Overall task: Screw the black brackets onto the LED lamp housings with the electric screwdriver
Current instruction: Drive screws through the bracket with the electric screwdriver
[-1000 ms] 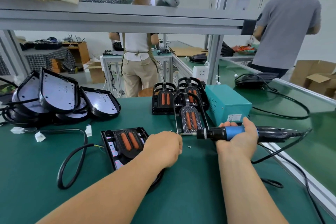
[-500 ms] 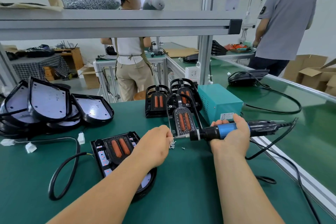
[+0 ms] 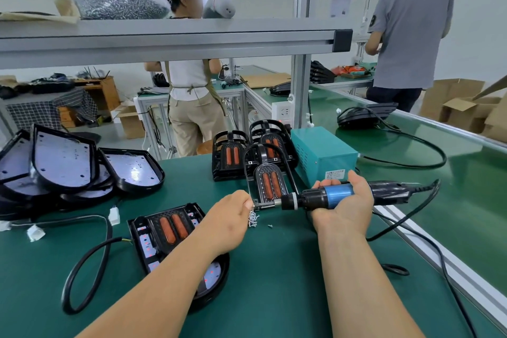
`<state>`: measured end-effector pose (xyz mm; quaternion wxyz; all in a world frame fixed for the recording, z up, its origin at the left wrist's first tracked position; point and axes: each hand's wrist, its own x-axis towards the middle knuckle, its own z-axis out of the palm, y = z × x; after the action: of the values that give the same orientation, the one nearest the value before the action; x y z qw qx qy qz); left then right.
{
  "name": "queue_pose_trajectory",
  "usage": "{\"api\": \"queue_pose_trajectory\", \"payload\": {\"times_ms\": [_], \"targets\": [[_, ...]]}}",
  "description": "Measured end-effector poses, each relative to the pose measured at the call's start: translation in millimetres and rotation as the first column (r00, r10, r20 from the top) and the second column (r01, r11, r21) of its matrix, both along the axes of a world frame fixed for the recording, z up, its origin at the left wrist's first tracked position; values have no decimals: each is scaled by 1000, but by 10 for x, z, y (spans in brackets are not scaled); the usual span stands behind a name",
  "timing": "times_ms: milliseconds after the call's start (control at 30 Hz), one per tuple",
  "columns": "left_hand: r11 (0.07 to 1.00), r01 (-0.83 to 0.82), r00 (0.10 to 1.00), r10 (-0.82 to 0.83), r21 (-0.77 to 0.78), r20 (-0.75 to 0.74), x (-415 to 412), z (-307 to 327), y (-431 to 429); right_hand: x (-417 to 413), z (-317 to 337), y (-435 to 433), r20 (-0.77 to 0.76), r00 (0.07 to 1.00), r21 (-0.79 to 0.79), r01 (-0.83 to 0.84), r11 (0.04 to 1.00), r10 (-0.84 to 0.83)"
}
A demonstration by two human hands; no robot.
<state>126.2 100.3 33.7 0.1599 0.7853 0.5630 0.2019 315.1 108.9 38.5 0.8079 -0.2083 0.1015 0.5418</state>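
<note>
1. L hand and R hand are held apart over the green mat, mid-scene. L fingers are curled, w/ tips set at the bit's end; whether anything is pinched there can't be told. R hand is wrapped round the blue barrel of the electric screwdriver, which is held level, bit pointed left.
2. Far left: lamp panels are stacked and leaned on each other, pale boards facing up.
3. Near left: a black cable is looped on the mat, w/ white connectors beside it.
4. Left of centre, near: a lamp housing w/ two orange strips is laid flat and partly covered by the L forearm.
5. Loose screws are piled on the mat just below the L fingertips. One is seen apart, to the right.
6. Centre: a second housing is seen just behind the bit, w/ a black bracket arched over it. Two bracketed housings are set farther back, side by side.
7. Right of those, a teal box is placed close by; contact can't be told.
8. Right: the screwdriver cord is trailed across the mat edge.
9. Far: a bag of screws is kept on the shelf, top left. Two persons are stood at other benches, backs turned. Cartons are piled far right.
</note>
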Motion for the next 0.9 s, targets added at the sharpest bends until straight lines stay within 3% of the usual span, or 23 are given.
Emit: {"api": "queue_pose_trajectory", "payload": {"times_ms": [900], "targets": [[999, 21, 999, -20, -35, 26, -14, 24, -19, 6, 22, -15, 74, 997, 25, -19, 1000, 17]]}}
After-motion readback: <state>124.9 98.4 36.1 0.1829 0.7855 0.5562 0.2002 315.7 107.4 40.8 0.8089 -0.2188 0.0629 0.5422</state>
